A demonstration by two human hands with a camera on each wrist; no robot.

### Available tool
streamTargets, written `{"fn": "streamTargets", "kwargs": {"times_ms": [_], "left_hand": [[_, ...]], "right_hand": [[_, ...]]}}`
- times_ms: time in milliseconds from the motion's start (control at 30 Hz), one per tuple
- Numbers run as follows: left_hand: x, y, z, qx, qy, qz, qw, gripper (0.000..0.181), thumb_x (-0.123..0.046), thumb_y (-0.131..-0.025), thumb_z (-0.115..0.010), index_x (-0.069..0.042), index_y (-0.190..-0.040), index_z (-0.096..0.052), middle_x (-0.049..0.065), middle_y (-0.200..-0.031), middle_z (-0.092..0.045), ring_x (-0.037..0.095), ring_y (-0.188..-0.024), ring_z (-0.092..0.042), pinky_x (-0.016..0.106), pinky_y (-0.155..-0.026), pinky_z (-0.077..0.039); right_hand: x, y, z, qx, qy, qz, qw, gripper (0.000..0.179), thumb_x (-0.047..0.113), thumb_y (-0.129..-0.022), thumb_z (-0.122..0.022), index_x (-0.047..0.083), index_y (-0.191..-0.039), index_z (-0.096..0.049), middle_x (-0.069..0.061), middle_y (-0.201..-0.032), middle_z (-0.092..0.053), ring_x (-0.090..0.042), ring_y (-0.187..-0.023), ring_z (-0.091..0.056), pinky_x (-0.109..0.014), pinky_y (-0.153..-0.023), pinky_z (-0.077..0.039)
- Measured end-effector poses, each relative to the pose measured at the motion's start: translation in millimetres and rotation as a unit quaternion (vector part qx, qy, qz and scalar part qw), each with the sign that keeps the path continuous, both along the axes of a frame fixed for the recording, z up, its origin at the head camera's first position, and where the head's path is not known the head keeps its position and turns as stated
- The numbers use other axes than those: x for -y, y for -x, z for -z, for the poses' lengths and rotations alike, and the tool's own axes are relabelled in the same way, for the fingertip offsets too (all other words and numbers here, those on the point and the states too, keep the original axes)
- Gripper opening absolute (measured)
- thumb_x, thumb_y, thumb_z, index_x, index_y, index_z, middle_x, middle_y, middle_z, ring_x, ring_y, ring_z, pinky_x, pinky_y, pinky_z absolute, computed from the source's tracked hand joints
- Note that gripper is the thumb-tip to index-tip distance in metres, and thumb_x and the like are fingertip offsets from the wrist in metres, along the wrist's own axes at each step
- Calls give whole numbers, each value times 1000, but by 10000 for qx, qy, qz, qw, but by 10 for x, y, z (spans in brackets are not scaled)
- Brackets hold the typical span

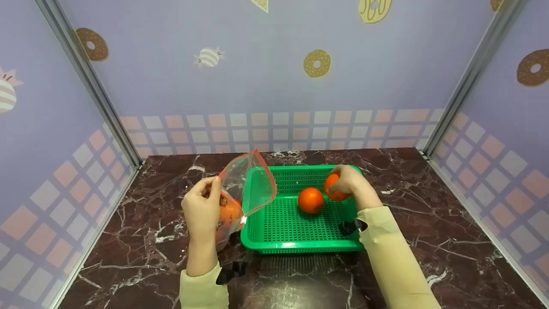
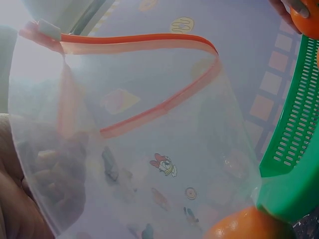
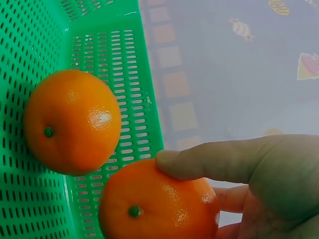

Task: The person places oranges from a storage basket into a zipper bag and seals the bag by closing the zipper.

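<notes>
Left hand (image 1: 201,210) pinches zip bag (image 2: 149,174) (fruit (image 1: 230,212) inside); right hand (image 1: 349,180) grips orange (image 3: 154,204) near another orange (image 1: 311,201) in green basket (image 1: 296,245).

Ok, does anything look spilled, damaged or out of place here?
No, nothing stands out. The green basket sits flat on the table, one orange rests inside, the right hand holds another orange, and the left hand pinches the open bag.

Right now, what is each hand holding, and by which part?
The left hand holds the clear bag by its side, near the red-trimmed mouth. The right hand grips one orange fruit by its side, between thumb and fingers.
</notes>
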State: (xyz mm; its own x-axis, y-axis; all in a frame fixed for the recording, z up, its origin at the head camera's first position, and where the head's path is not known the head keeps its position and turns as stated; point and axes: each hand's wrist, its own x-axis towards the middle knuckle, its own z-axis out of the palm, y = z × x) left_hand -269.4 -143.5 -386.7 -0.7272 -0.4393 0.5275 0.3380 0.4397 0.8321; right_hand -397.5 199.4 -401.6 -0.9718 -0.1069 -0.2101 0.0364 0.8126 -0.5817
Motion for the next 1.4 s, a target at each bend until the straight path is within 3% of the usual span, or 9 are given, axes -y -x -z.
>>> {"fn": "streamTargets", "kwargs": {"times_ms": [133, 367, 533, 667, 900, 1133, 1400], "left_hand": [[3, 5, 8, 15, -37, 21, 10000, 18, -13, -101, -67, 0, -96, -78, 14, -66, -70, 17, -50, -64, 15, -47, -45], [11, 15, 26, 10, -35, -21, 10000, 19, -14, -100, -68, 0, -96, -79, 14, -66, -69, 9, -48, -60, 14, -47, -43], [9, 18, 25, -22, -73, 23, 10000, 19, -14, -100, -68, 0, -95, -78, 15, -66, -69, 15, -49, -63, 14, -47, -44], [6, 13, 19, -25, -26, 13, 10000, 19, -14, -100, -67, 0, -96, -78, 15, -67, -70, 10, -49, -62, 15, -47, -45], [2, 2, 6, -26, 3, 53, 10000, 18, -14, -101, -67, -1, -97, -79, 14, -67, -70, -1, -49, -57, 15, -46, -45], [2, 14, 25, -87, 38, 43, 9999, 18, -13, -100, -67, 1, -96, -78, 15, -66, -70, -3, -49, -57, 14, -46, -44], [2, 19, 30, -129, 45, 15, 9999, 18, -13, -100, -68, 2, -96, -78, 15, -66, -70, -2, -49, -57, 14, -46, -44]], "right_hand": [[-17, -16, -4, -48, 168, 36, 9998, 67, 17, -88, -78, 2, -147, -50, -30, -143, -54, -46, -125, -59, -54, -97, -56], [-25, -24, -18, -10, 493, 89, 9987, 69, 17, -89, -78, 3, -149, -47, -29, -148, -50, -47, -128, -57, -53, -98, -56], [-36, -24, -27, 3, 705, 137, 9974, 69, 17, -89, -79, 5, -149, -47, -28, -149, -49, -46, -127, -58, -49, -92, -59], [-43, -29, -42, -66, 843, 156, 9963, 69, 17, -88, -80, 6, -148, -49, -28, -148, -50, -45, -125, -59, -44, -87, -60], [-43, -58, -61, -249, 1067, 133, 9939, 69, 18, -87, -79, 5, -148, -49, -30, -145, -54, -44, -126, -59, -48, -94, -59], [-44, -75, -72, -326, 1244, 155, 9916, 68, 18, -88, -78, 5, -149, -49, -29, -145, -54, -43, -126, -58, -49, -96, -57], [-27, -103, -107, -350, 1553, 192, 9871, 68, 17, -89, -78, 8, -149, -49, -27, -147, -53, -45, -130, -57, -47, -90, -61]]}}
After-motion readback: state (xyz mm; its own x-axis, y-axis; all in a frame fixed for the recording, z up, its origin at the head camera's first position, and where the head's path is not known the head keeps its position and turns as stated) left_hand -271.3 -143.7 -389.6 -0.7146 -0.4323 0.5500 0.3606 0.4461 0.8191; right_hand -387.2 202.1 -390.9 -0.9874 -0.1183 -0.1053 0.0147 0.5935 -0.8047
